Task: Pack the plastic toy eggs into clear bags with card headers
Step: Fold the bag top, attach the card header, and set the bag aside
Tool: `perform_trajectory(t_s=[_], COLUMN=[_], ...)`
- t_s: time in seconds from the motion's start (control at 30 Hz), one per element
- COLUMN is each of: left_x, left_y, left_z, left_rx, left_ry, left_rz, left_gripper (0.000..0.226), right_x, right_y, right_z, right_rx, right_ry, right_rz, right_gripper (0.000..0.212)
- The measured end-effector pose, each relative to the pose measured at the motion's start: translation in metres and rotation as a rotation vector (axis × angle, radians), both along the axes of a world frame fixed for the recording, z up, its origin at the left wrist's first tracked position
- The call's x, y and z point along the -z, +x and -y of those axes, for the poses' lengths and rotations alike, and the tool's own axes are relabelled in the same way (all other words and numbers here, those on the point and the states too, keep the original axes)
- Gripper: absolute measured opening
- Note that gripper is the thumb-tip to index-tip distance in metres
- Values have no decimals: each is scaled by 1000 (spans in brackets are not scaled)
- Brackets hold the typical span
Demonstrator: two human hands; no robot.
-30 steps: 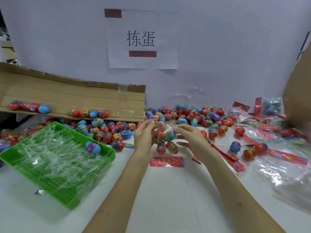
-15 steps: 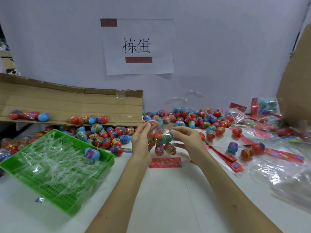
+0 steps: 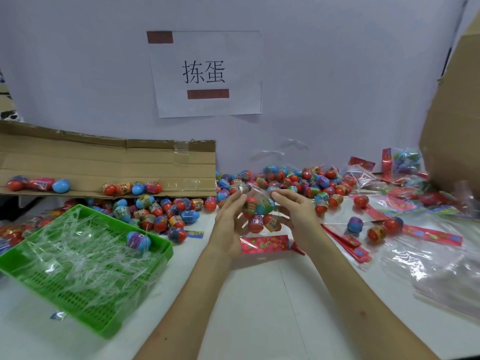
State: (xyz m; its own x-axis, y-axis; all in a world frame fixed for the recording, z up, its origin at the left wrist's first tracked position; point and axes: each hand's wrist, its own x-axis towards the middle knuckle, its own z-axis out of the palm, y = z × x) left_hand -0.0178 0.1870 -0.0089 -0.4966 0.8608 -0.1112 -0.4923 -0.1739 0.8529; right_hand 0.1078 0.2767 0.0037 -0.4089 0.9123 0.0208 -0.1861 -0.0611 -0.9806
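- Both forearms bare, reaching fwd from the bottom edge and converging mid-bench. Palms face each other, fingers point up & away.
- left hand [image 3: 228, 222] & right hand [image 3: 296, 214] are close together. Each has fingertips curled onto the top of a clear bag [image 3: 259, 193], held btwn them just above the bench [image 3: 259, 307].
- Bag is thin, glossy, crinkly film. Inside are approx four toy eggs [image 3: 255, 224]: smooth plastic, red/green halves w/ printed bands.
- Red card header [image 3: 265, 244] at the bag's lower end, flat & patterned. Can't tell if it touches the bench.
- Loose eggs [image 3: 322, 181] heaped behind the hands along the wall.
- Green plastic basket [image 3: 161, 258] at left, slotted, full of clear strips, w/ one blue-purple egg [image 3: 138, 239] on top.
- Corrugated cardboard flap [image 3: 104, 162] behind the basket.
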Motion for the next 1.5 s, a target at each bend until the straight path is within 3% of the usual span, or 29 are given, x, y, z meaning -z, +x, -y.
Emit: perform_trajectory(t_s=[0.3, 0.47, 0.63, 0.8, 0.93, 1.07, 1.17, 1.27, 1.4, 1.5], left_x=[-1, -2, -8, -10, -13, -15, -18, -20, -18, -17], left_y=[-3, -1, 3, 3, 7, 7, 6, 5, 1, -2], left_z=[0, 2, 6, 8, 12, 16, 18, 19, 16, 13], left_rx=[13, 29, 127, 324, 393, 423, 419, 423, 415, 411], left_ry=[55, 130, 204, 271, 304, 330, 330, 336, 356, 338], left_rz=[38, 47, 70, 215, 190, 172, 164, 173, 236, 269], left_gripper=[27, 28, 23, 15, 17, 29, 31, 29, 19, 21], right_x=[-4, -4, -6, -8, -9, -9, -9, -8, -11, -11], right_y=[-1, -3, -2, -1, 2, 3, 2, 4, 8, 7], right_z=[5, 6, 7, 8, 10, 9, 9, 9, 6, 3], right_rx=[-122, -63, -54, -76, -144, -174, -208, -226, -337, -292], right_ry=[26, 8, 16, -9, -48, -78, -84, -41, -51, 23], right_rz=[-70, -134, -179, -221, -262, -281, -315, -298, -322, -217], right_gripper=[20, 23, 28, 37, 45, 30, 32, 35, 17, 21])
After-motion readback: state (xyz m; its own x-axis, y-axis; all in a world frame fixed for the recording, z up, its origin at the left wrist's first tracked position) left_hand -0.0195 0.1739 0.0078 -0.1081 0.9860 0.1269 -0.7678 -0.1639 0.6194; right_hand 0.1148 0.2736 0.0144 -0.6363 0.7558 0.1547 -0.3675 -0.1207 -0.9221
